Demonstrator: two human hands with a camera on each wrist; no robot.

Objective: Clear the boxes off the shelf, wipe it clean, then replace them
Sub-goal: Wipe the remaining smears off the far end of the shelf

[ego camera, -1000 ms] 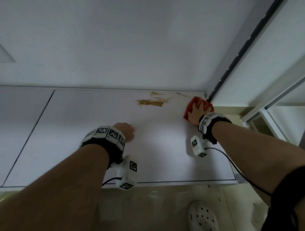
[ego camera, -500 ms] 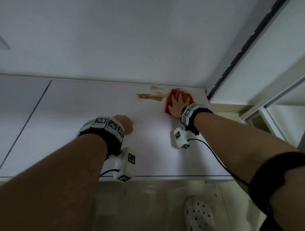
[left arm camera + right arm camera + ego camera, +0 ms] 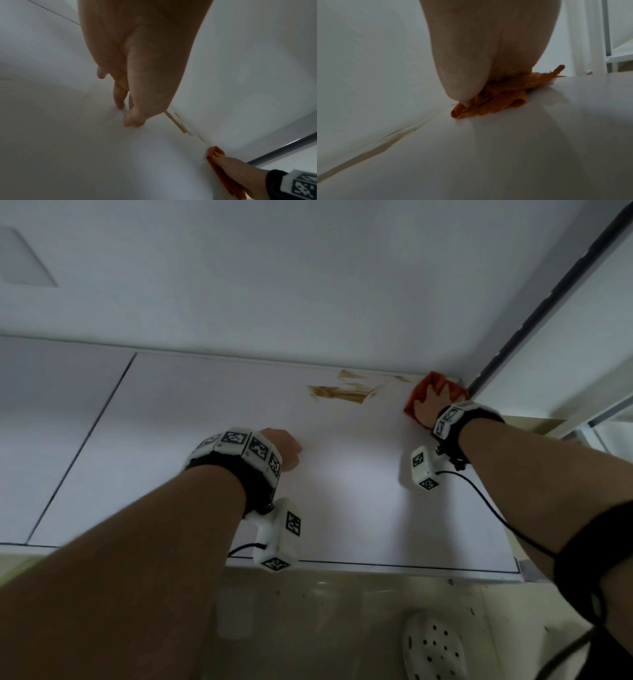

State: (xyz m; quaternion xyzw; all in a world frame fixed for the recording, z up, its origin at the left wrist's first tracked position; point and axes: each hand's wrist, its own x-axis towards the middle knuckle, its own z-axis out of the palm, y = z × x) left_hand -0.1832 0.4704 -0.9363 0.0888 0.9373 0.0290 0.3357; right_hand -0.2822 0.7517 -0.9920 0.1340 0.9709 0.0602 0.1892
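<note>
Two hands are on the white shelf (image 3: 342,491), a flat, smooth, slightly glossy board that runs back to a white wall (image 3: 308,285). A thin dark seam crosses its left part. No boxes show on it in any view.

The right hand (image 3: 432,405) lies at the far right corner of the shelf, flat on a crumpled orange cloth (image 3: 416,396). Its fingers are spread and fairly straight over the cloth, pressing it down onto the board rather than closing round it. From the right wrist view the cloth (image 3: 496,100) bunches in folds under the palm (image 3: 479,54), one corner sticking up at the far right.

To the left of the cloth, close to the back edge, a brown smear (image 3: 342,392) streaks the shelf in several ragged strokes. The cloth is beside it, not on it.

The left hand (image 3: 282,445) rests near the middle of the shelf, well apart from the right one. In the left wrist view its fingertips (image 3: 133,120) point down and touch the board; the fingers hang loosely bent and hold nothing.

Below the near edge, a white perforated shoe (image 3: 433,645) stands on a pale floor (image 3: 342,611).
</note>
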